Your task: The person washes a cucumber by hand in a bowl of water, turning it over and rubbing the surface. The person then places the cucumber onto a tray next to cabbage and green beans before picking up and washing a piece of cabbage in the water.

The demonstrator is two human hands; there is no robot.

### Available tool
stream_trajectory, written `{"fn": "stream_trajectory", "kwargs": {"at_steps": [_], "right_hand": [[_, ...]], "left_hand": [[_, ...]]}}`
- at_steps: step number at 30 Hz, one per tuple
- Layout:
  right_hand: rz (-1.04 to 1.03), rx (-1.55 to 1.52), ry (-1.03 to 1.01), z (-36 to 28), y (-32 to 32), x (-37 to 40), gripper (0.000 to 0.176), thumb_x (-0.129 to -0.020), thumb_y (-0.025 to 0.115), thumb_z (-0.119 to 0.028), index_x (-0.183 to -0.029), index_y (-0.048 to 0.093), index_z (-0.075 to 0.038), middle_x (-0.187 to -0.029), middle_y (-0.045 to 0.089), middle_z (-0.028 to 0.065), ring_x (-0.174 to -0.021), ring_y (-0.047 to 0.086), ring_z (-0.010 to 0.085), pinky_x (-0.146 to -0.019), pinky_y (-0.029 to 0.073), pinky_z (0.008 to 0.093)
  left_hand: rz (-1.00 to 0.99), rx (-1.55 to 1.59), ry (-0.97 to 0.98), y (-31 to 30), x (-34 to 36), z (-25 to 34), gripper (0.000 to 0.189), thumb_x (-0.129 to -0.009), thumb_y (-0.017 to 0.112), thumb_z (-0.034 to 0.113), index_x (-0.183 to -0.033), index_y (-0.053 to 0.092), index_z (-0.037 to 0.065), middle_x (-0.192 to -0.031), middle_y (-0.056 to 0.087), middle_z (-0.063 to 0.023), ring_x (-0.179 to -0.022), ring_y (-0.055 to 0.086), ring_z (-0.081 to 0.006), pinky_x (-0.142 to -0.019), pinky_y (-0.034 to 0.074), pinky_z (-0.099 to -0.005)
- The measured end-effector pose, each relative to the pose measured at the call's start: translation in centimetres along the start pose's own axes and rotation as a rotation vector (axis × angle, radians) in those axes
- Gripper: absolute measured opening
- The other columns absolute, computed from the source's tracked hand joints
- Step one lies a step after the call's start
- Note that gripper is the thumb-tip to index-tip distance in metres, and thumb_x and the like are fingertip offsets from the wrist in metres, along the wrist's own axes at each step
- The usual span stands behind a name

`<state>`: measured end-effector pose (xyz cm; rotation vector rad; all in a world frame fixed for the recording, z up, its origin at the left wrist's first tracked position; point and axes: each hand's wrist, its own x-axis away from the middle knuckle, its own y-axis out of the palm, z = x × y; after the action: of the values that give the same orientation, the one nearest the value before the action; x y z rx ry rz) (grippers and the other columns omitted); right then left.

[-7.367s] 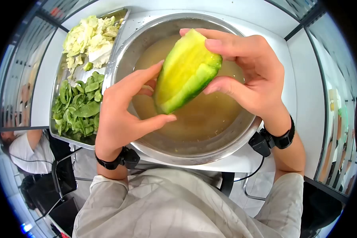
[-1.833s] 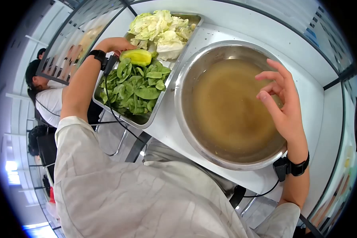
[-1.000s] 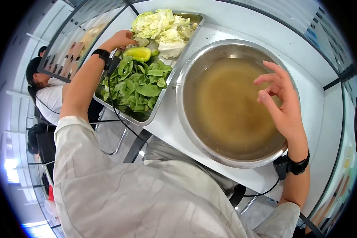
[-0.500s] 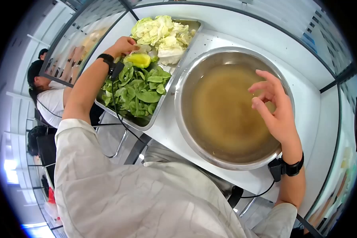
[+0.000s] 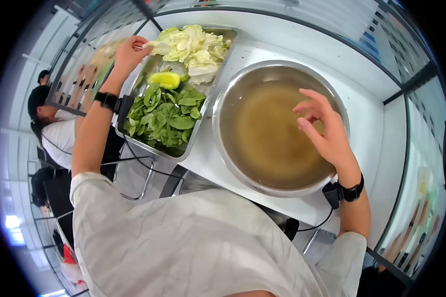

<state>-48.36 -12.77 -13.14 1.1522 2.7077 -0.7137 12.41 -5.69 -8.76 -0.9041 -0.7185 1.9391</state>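
At the far left corner of a metal tray (image 5: 182, 154), my left hand (image 5: 130, 55) is closed in a pinch on the edge of a pale cabbage leaf (image 5: 156, 48). Torn cabbage (image 5: 191, 47) fills the tray's far end beside it. A yellow-green pepper (image 5: 164, 79) lies in the middle, and green leafy vegetables (image 5: 166, 116) cover the near end. Over a large steel basin (image 5: 223, 148) of cloudy brown water (image 5: 270, 136), my right hand (image 5: 323, 126) hovers with fingers loosely bent and apart, holding nothing.
White panels (image 5: 302, 37) and dark frame bars (image 5: 417, 78) enclose the white table (image 5: 203, 171). Cabled black bands sit on both wrists. Another person (image 5: 59, 136) is seated at the left, beyond the frame.
My left hand has moved up and left from beside the pepper to the cabbage's outer edge. My right hand stays over the basin, and the view has shifted slightly.
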Motion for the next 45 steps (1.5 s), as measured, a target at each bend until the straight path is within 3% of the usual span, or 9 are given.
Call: {"fn": "stream_trajectory", "kwargs": {"at_steps": [4,8,10,11,19,26,31,34,45], "right_hand": [[-0.025,0.126,-0.054,-0.3,-0.3,0.1,0.045,-0.103,0.074,-0.004,-0.147,0.065,-0.008,-0.110,0.079,0.0091,-0.089,0.075,0.0223,-0.081,0.058,0.0349],[-0.011,0.290,-0.071,-0.3,-1.6,-0.2,0.028,-0.104,0.075,-0.013,-0.132,0.073,-0.008,-0.096,0.078,0.0105,-0.079,0.073,0.0247,-0.073,0.057,0.0367],[0.013,0.350,0.013,-1.0,-2.9,-0.5,0.023,-0.104,0.075,-0.016,-0.126,0.075,-0.008,-0.092,0.078,0.0102,-0.072,0.070,0.0237,-0.069,0.055,0.0360],[0.023,0.357,0.025,-0.3,-3.3,-0.5,0.023,-0.104,0.075,-0.017,-0.125,0.075,-0.008,-0.092,0.078,0.0102,-0.071,0.068,0.0231,-0.069,0.054,0.0360],[-0.038,0.382,0.150,1.6,-3.8,-0.6,0.020,-0.103,0.076,-0.020,-0.121,0.078,-0.010,-0.088,0.078,0.0086,-0.070,0.066,0.0209,-0.068,0.053,0.0371],[-0.045,0.529,0.080,2.0,-3.5,-0.3,0.016,-0.101,0.077,-0.019,-0.114,0.078,-0.010,-0.098,0.080,0.0081,-0.076,0.071,0.0281,-0.072,0.057,0.0400],[-0.062,0.566,0.064,2.0,-3.1,-0.5,0.016,-0.100,0.079,-0.016,-0.115,0.078,-0.009,-0.098,0.080,0.0082,-0.072,0.070,0.0276,-0.070,0.056,0.0394],[-0.071,0.560,0.109,1.3,-3.1,-0.5,0.018,-0.099,0.080,-0.016,-0.116,0.078,-0.009,-0.096,0.080,0.0079,-0.069,0.068,0.0261,-0.068,0.055,0.0388],[-0.073,0.569,0.103,1.4,-2.9,-0.4,0.018,-0.100,0.080,-0.016,-0.116,0.079,-0.009,-0.094,0.080,0.0071,-0.066,0.066,0.0251,-0.066,0.054,0.0387]], "left_hand": [[-0.114,0.199,0.023,2.6,4.7,10.3,0.031,-0.098,0.089,0.017,-0.120,0.074,0.002,-0.105,0.075,-0.0012,-0.090,0.070,-0.0067,-0.075,0.053,-0.0233],[-0.505,0.269,0.006,6.7,9.6,18.1,0.022,-0.098,0.087,0.009,-0.114,0.073,0.002,-0.107,0.074,0.0006,-0.095,0.068,-0.0059,-0.080,0.054,-0.0220],[-0.523,0.347,0.092,8.2,11.6,19.0,0.021,-0.098,0.086,0.007,-0.113,0.072,0.002,-0.107,0.075,0.0002,-0.097,0.068,-0.0061,-0.082,0.055,-0.0224],[-0.556,0.362,0.043,8.1,12.3,20.0,0.021,-0.097,0.086,0.008,-0.114,0.075,0.000,-0.109,0.077,-0.0024,-0.096,0.072,-0.0077,-0.090,0.059,-0.0235],[-0.536,0.532,-0.093,7.4,15.4,20.9,0.033,-0.101,0.078,-0.003,-0.133,0.071,-0.004,-0.122,0.074,-0.0069,-0.108,0.072,-0.0109,-0.097,0.059,-0.0261],[-0.141,0.535,-0.249,4.2,16.2,13.2,0.031,-0.102,0.080,-0.001,-0.132,0.076,-0.006,-0.112,0.081,-0.0077,-0.104,0.075,-0.0110,-0.088,0.059,-0.0247],[-0.024,0.511,-0.366,0.9,15.2,10.1,0.031,-0.104,0.082,0.012,-0.130,0.077,-0.004,-0.108,0.081,-0.0028,-0.092,0.070,-0.0071,-0.077,0.047,-0.0209],[0.111,0.499,-0.358,-0.4,12.8,5.7,0.037,-0.102,0.085,0.014,-0.131,0.078,-0.007,-0.107,0.081,-0.0053,-0.094,0.071,-0.0090,-0.084,0.053,-0.0228],[-0.153,-0.082,-0.391,-0.2,1.1,-7.5,0.046,-0.096,0.087,0.017,-0.134,0.078,-0.005,-0.102,0.082,-0.0088,-0.086,0.076,-0.0132,-0.079,0.062,-0.0307]]}}
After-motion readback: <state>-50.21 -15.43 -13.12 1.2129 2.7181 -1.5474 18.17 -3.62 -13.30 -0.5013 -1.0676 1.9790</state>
